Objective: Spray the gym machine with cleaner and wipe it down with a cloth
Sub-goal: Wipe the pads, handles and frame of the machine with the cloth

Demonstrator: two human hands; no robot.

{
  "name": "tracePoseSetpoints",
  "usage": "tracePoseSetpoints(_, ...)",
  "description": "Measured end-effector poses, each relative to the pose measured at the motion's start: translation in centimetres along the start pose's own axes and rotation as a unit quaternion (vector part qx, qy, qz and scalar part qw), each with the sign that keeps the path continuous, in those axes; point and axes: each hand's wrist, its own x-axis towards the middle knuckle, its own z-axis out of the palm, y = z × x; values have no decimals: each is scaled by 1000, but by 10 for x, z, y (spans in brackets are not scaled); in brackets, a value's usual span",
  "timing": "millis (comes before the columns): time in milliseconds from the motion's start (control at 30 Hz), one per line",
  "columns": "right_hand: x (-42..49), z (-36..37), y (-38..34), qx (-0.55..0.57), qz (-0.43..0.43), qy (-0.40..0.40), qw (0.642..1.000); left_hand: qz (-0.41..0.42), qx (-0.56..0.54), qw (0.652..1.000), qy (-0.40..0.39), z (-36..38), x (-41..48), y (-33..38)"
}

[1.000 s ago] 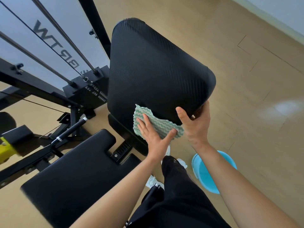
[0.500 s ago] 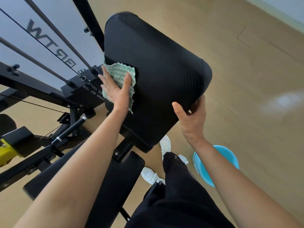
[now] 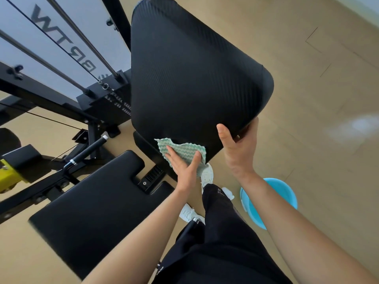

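Note:
The gym machine's black back pad (image 3: 190,74) tilts up in the middle of the view, above the black seat pad (image 3: 92,201). My left hand (image 3: 184,167) presses a green-and-white wavy cloth (image 3: 182,149) flat against the pad's lower edge, fingers straight. My right hand (image 3: 238,148) grips the pad's lower right corner, thumb on the front and fingers curled behind. No spray bottle is in view.
A light blue bucket (image 3: 285,193) stands on the wood floor at the right, beside my legs in black trousers (image 3: 217,242). The weight stack with cables (image 3: 110,99) and a black handle bar (image 3: 88,150) lie at the left.
My left hand swept the cloth from the pad's bottom up to its left edge, then back down to the bottom edge. My right hand kept its grip on the corner.

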Motion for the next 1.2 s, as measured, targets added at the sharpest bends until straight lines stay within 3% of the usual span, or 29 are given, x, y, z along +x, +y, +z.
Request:
tracePoseSetpoints(133,0,0,1,-7,-6,-3,1000,17,-34,999,28,-25,27,31)
tracePoseSetpoints(333,-11,8,8,-19,5,-4,1000,125,14,989,80,-45,60,98)
tracePoseSetpoints(500,-24,8,23,-36,37,-30,998,174,68,981,44,-28,38,75)
tracePoseSetpoints(767,-41,16,44,-66,78,-56,993,41,48,998,-24,-18,9,-8)
tracePoseSetpoints(900,-44,20,48,-63,91,-57,992,-32,-31,999,2,-34,32,5)
tracePoseSetpoints(1000,-44,20,49,-67,93,-57,992,-41,-37,998,35,-49,53,29)
tracePoseSetpoints(1200,-41,15,52,-76,94,-59,991,133,46,989,40,-41,54,65)
